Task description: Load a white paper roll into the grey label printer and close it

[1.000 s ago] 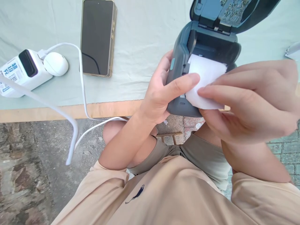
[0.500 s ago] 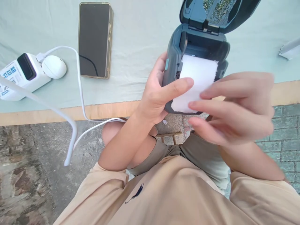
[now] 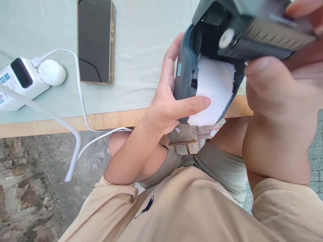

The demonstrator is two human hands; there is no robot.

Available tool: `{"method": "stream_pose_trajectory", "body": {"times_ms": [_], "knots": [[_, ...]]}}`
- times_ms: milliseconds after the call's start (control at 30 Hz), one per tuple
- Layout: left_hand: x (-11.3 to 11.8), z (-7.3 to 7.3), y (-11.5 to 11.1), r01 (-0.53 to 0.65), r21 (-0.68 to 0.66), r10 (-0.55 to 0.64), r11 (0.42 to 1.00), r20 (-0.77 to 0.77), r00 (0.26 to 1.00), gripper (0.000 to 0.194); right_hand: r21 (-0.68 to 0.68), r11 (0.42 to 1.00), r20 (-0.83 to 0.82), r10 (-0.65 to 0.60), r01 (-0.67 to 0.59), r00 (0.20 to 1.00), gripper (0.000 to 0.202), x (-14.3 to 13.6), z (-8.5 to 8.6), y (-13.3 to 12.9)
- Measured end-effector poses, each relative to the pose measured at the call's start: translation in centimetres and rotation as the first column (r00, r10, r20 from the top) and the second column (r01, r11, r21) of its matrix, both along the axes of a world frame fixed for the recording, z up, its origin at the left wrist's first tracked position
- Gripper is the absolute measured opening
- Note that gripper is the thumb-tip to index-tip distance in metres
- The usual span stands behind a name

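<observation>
My left hand (image 3: 171, 104) grips a dark blue-grey portable printer (image 3: 185, 77) by its left side, the thumb pressing a strip of white paper (image 3: 213, 90) that hangs out of the open paper bay. My right hand (image 3: 280, 90) is up at the printer's hinged lid (image 3: 262, 37), thumb under its front edge and fingertips over the top, with the lid tipped partway down over the bay. The printer is held above the table's front edge, over my lap.
A black smartphone (image 3: 94, 40) lies face up on the pale green tablecloth (image 3: 141, 57). At the left are a white power strip (image 3: 20, 80) with a white round plug (image 3: 51, 72), and white cables (image 3: 75, 134) hanging over the wooden table edge (image 3: 75, 122). Stone paving lies below.
My right hand left the paper strip and rose to the lid, which has swung down toward the bay. The printer moved closer to the camera; my left hand kept its grip.
</observation>
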State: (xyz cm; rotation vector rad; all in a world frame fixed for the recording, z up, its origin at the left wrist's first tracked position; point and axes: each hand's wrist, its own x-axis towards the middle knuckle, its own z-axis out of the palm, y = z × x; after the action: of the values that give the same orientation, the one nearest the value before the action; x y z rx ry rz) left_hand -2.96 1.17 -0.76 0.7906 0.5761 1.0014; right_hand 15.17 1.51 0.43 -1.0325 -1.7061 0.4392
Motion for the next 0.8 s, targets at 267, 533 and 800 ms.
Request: {"method": "stream_pose_trajectory", "body": {"times_ms": [267,533,800], "knots": [[-0.2,1.4,-0.3,-0.052,-0.198,0.063,0.979,0.050,0.997,0.088,-0.120,0.976,0.031,0.188,-0.183,0.982,0.030,-0.5,0.5,-0.7],[1.3,1.1,-0.6,-0.168,-0.124,0.176,0.978,0.056,0.983,0.116,-0.108,0.988,-0.029,0.108,-0.111,0.994,0.024,-1.0,0.6,-1.2],[0.5,1.8,-0.5,-0.139,-0.204,0.157,0.969,0.077,0.985,0.064,0.031,0.990,0.073,0.136,-0.139,0.988,0.023,-0.2,0.3,0.0]]}}
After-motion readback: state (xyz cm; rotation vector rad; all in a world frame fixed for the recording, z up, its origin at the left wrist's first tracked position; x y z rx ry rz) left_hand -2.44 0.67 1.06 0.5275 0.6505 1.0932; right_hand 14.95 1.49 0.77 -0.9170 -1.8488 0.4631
